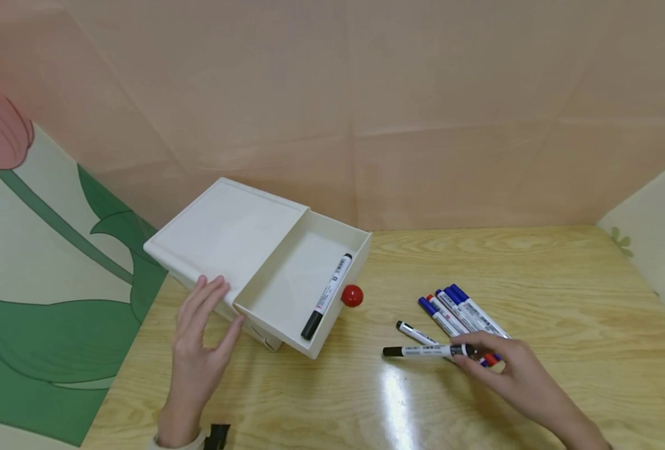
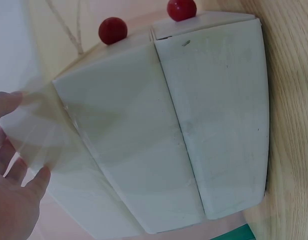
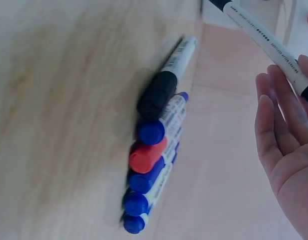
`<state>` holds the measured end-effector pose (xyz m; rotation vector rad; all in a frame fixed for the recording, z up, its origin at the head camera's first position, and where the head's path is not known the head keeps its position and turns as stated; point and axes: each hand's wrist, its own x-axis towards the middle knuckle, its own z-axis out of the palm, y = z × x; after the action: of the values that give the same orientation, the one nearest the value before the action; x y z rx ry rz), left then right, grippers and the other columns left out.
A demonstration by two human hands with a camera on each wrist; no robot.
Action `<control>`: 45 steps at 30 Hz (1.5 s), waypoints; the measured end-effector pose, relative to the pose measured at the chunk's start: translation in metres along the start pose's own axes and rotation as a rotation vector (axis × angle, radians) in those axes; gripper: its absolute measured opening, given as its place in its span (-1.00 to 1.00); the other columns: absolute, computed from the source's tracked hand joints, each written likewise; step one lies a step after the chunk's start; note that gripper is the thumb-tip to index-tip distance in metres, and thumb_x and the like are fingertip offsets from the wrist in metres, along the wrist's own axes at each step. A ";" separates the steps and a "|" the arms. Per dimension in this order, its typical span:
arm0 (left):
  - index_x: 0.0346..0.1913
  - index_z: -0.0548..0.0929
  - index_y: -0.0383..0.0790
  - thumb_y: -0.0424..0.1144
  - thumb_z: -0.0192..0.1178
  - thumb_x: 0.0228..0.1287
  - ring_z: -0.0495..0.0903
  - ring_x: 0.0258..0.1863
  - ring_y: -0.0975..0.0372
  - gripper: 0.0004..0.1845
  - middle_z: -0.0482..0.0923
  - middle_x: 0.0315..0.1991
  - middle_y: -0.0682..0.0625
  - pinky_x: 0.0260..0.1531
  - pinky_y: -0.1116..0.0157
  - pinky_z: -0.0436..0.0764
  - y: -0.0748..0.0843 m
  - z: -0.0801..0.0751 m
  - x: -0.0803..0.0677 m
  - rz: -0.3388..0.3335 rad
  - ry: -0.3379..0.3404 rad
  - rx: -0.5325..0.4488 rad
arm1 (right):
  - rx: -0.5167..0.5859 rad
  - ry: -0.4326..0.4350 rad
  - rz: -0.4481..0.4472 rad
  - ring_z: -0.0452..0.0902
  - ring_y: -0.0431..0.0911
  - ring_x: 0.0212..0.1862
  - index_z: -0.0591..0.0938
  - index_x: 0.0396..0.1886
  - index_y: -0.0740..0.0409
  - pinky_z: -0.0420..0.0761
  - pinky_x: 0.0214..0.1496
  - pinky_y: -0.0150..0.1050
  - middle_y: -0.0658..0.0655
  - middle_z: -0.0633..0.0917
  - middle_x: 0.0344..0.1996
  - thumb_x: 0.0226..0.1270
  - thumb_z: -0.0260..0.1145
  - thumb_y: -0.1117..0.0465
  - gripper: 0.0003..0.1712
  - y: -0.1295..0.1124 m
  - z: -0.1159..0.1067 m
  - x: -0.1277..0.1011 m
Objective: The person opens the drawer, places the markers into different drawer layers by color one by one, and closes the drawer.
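Observation:
My right hand (image 1: 515,369) pinches a black-capped marker (image 1: 422,351) near one end, above the table. Another black-capped marker (image 1: 414,331) lies partly behind it, beside a row of blue- and red-capped markers (image 3: 148,170). To the left, a white drawer box (image 1: 225,231) has its upper drawer (image 1: 276,290) pulled out. One black-capped marker (image 1: 332,287) rests inside, along the drawer's front wall. My left hand (image 1: 197,350) has its fingers spread at the near edge of the box; the fingertips (image 1: 220,284) lie at the top edge.
A red knob (image 1: 352,295) sticks out from the drawer front, and a second red knob (image 2: 182,9) shows in the left wrist view. The wooden table (image 1: 563,281) meets a covered wall (image 1: 450,125) behind. Near the left sleeve is a black object (image 1: 217,436).

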<state>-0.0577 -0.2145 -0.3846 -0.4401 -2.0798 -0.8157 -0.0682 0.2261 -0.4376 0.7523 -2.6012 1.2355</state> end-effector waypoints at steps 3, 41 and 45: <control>0.16 0.58 -0.46 -0.01 0.19 0.39 0.33 0.43 -0.03 -0.45 0.56 0.18 -0.34 0.55 0.21 0.23 0.000 0.000 0.000 -0.002 -0.002 -0.002 | 0.017 -0.004 0.010 0.53 -0.42 -0.43 0.72 -0.09 -0.02 0.55 -0.59 -0.50 -0.15 0.75 -0.39 0.11 0.47 0.41 -0.62 -0.002 -0.002 0.003; 0.16 0.58 -0.46 -0.02 0.18 0.40 0.32 0.44 -0.03 -0.46 0.55 0.19 -0.34 0.56 0.19 0.22 0.000 0.001 0.000 -0.007 -0.002 -0.009 | 0.023 0.024 -0.186 0.64 -0.44 -0.03 0.70 -0.05 -0.06 0.50 0.14 -0.69 -0.22 0.77 -0.15 0.00 0.44 0.57 -0.44 -0.039 -0.038 0.052; 0.17 0.58 -0.45 -0.02 0.18 0.39 0.32 0.44 -0.04 -0.46 0.55 0.20 -0.34 0.56 0.20 0.21 0.000 0.001 0.000 -0.013 -0.003 -0.012 | 0.054 0.020 -0.203 0.63 -0.44 0.01 0.71 -0.05 0.01 0.50 0.17 -0.67 -0.22 0.77 -0.11 0.01 0.43 0.58 -0.46 -0.041 -0.040 0.057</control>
<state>-0.0578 -0.2138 -0.3852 -0.4348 -2.0834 -0.8367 -0.0991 0.2134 -0.3637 0.9815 -2.4131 1.2490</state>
